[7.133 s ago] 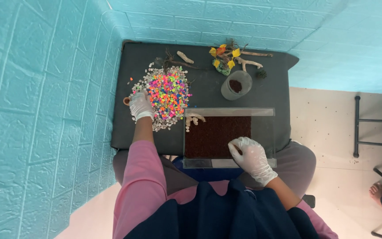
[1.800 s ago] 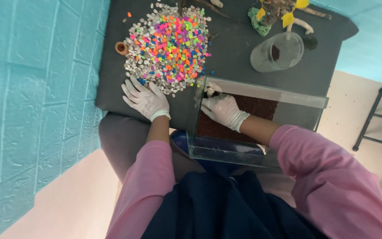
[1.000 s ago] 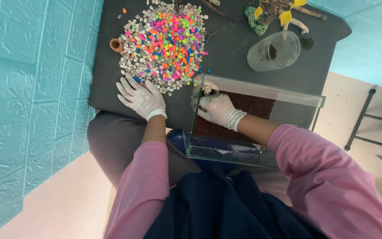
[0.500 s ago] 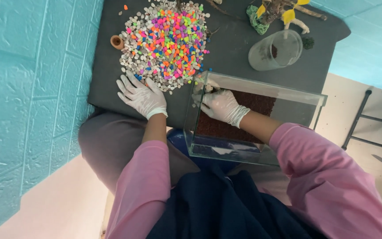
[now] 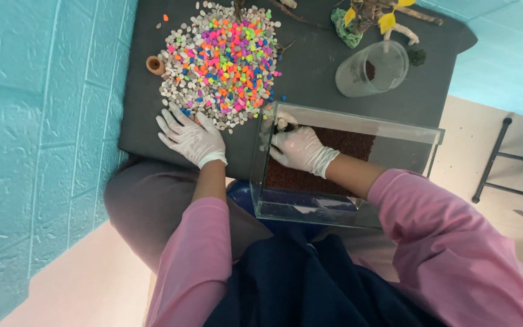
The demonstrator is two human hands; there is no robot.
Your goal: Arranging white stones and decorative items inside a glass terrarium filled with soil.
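Note:
My left hand (image 5: 190,137), in a white glove, lies flat with fingers spread on the dark table (image 5: 310,66), touching the near edge of a heap of white and bright coloured pebbles (image 5: 222,60). My right hand (image 5: 298,147), also gloved, reaches inside a clear glass tank (image 5: 346,166) at its far left corner. It is curled around a few small pebbles just above the reddish-brown gravel (image 5: 334,160) that covers the tank floor.
A small brown pot (image 5: 155,64) sits left of the pebble heap. A clear glass bowl (image 5: 371,68) with some dark soil stands at the back right, beside green and yellow plastic plants (image 5: 364,18) and driftwood. A turquoise brick wall (image 5: 37,121) runs along the left.
My right hand has moved from the pebble heap into the tank's far left corner. My left hand has stayed at the heap's near edge. The camera has tilted a little.

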